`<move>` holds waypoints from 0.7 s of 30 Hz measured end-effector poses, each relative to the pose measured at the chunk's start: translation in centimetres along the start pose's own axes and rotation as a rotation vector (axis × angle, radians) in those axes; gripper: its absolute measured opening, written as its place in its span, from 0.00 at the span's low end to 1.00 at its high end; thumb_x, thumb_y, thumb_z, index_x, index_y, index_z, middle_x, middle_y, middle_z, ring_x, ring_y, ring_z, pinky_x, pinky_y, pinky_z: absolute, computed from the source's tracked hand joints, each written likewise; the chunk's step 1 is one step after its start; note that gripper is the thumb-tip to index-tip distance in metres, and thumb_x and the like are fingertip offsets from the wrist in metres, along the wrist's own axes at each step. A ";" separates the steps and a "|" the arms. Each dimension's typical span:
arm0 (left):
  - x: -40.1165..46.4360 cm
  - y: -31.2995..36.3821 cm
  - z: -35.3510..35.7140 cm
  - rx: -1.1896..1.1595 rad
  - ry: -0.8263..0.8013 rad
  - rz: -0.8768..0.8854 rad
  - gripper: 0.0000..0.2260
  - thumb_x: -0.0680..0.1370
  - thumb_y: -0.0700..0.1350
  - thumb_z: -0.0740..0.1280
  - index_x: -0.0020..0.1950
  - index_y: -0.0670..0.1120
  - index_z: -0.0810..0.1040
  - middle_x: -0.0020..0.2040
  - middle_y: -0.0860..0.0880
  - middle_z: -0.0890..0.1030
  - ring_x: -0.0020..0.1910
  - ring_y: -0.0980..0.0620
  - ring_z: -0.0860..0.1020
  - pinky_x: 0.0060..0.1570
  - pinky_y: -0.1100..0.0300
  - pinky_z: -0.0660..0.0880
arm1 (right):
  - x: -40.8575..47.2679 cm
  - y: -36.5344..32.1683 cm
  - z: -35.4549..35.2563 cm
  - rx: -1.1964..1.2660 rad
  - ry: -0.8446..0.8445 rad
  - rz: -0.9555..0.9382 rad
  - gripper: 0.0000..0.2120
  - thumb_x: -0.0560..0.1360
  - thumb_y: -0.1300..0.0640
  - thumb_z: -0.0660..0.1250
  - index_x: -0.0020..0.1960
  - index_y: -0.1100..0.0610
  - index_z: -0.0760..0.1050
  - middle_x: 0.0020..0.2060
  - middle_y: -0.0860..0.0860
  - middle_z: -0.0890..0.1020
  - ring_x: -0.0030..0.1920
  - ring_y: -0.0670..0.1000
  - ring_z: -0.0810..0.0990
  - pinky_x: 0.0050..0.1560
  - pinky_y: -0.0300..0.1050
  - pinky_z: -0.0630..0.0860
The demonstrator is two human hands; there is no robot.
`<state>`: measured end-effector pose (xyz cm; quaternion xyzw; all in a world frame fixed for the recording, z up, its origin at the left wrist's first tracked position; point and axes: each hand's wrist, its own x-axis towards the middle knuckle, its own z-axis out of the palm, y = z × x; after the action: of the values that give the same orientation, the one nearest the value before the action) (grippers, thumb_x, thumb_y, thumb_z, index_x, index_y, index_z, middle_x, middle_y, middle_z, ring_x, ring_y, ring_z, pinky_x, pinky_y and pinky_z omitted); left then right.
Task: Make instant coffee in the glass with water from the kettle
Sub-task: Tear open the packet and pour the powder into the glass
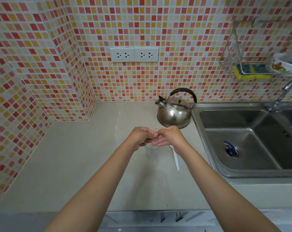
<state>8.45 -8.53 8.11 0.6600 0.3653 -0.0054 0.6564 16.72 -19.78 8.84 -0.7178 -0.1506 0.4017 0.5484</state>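
Below both hands [156, 137], just beneath, stands the glass [151, 152].

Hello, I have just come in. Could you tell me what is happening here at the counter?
A person stands at the counter with both hands together above a clear glass. The left hand and right hand pinch a small thing between them, perhaps a coffee sachet; it is too hidden to tell. The glass looks empty. A white spoon lies to its right. The steel kettle stands untouched behind, beside the sink.
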 end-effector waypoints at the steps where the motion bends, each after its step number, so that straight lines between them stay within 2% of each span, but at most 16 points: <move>1: 0.1 -0.1 0.0 -0.012 -0.001 0.009 0.11 0.75 0.40 0.71 0.34 0.46 0.76 0.22 0.55 0.80 0.25 0.59 0.76 0.27 0.69 0.65 | 0.0 0.0 0.0 -0.001 0.008 -0.001 0.11 0.75 0.67 0.58 0.49 0.73 0.76 0.37 0.66 0.81 0.25 0.52 0.82 0.31 0.40 0.80; 4: 0.2 -0.5 0.3 -0.039 0.004 0.051 0.11 0.76 0.39 0.70 0.34 0.45 0.75 0.23 0.54 0.80 0.21 0.62 0.76 0.23 0.72 0.68 | 0.1 -0.1 -0.3 -0.019 0.036 -0.001 0.13 0.74 0.67 0.57 0.50 0.75 0.76 0.38 0.67 0.82 0.28 0.55 0.83 0.34 0.42 0.81; 7: 0.2 -0.8 0.7 0.013 0.042 0.110 0.10 0.76 0.36 0.69 0.35 0.43 0.77 0.28 0.49 0.81 0.24 0.60 0.78 0.28 0.71 0.76 | 0.6 -0.2 -0.3 -0.116 0.057 0.033 0.11 0.73 0.68 0.60 0.48 0.74 0.77 0.32 0.64 0.82 0.26 0.53 0.83 0.31 0.41 0.81; 9: 0.2 -0.9 1.2 0.122 0.100 0.163 0.10 0.75 0.34 0.67 0.35 0.43 0.76 0.32 0.43 0.81 0.28 0.53 0.80 0.34 0.64 0.80 | 0.9 -0.3 0.0 -0.221 0.076 0.068 0.08 0.72 0.68 0.61 0.43 0.72 0.77 0.30 0.63 0.81 0.24 0.54 0.82 0.31 0.42 0.81; 12: 0.1 -0.9 1.8 0.322 0.201 0.251 0.10 0.73 0.34 0.66 0.33 0.44 0.74 0.34 0.40 0.82 0.30 0.46 0.80 0.42 0.52 0.82 | 1.2 0.0 0.6 -0.371 0.123 0.013 0.10 0.71 0.67 0.61 0.38 0.73 0.77 0.34 0.67 0.83 0.33 0.62 0.84 0.42 0.52 0.82; 15: -0.1 -1.0 2.1 0.486 0.293 0.315 0.07 0.73 0.35 0.65 0.35 0.43 0.74 0.33 0.43 0.81 0.32 0.45 0.82 0.39 0.52 0.81 | 1.2 0.7 0.7 -0.462 0.198 -0.072 0.11 0.70 0.66 0.61 0.39 0.73 0.78 0.34 0.67 0.83 0.34 0.62 0.85 0.42 0.54 0.82; 17: -0.2 -1.1 2.2 0.597 0.382 0.342 0.04 0.73 0.38 0.65 0.38 0.43 0.74 0.35 0.43 0.80 0.35 0.43 0.82 0.35 0.52 0.77 | 1.2 0.9 0.7 -0.528 0.238 -0.097 0.10 0.70 0.65 0.62 0.37 0.71 0.78 0.33 0.65 0.84 0.31 0.59 0.84 0.40 0.52 0.82; 19: -0.2 -1.3 2.3 0.796 0.491 0.396 0.04 0.73 0.43 0.66 0.41 0.43 0.76 0.38 0.43 0.82 0.36 0.44 0.78 0.31 0.55 0.69 | 1.0 1.0 0.8 -0.609 0.271 -0.118 0.10 0.71 0.63 0.63 0.37 0.69 0.78 0.32 0.63 0.84 0.27 0.54 0.81 0.36 0.47 0.79; 21: 0.0 -1.7 2.2 0.913 0.526 0.520 0.07 0.74 0.45 0.66 0.50 0.46 0.79 0.47 0.48 0.83 0.44 0.47 0.78 0.35 0.58 0.68 | 1.0 0.9 0.6 -0.622 0.287 -0.129 0.11 0.71 0.61 0.64 0.37 0.69 0.79 0.31 0.62 0.84 0.26 0.54 0.81 0.35 0.46 0.79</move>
<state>8.67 -10.69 6.34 0.9230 0.3026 0.1632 0.1726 16.66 -19.04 7.58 -0.8887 -0.2323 0.1962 0.3431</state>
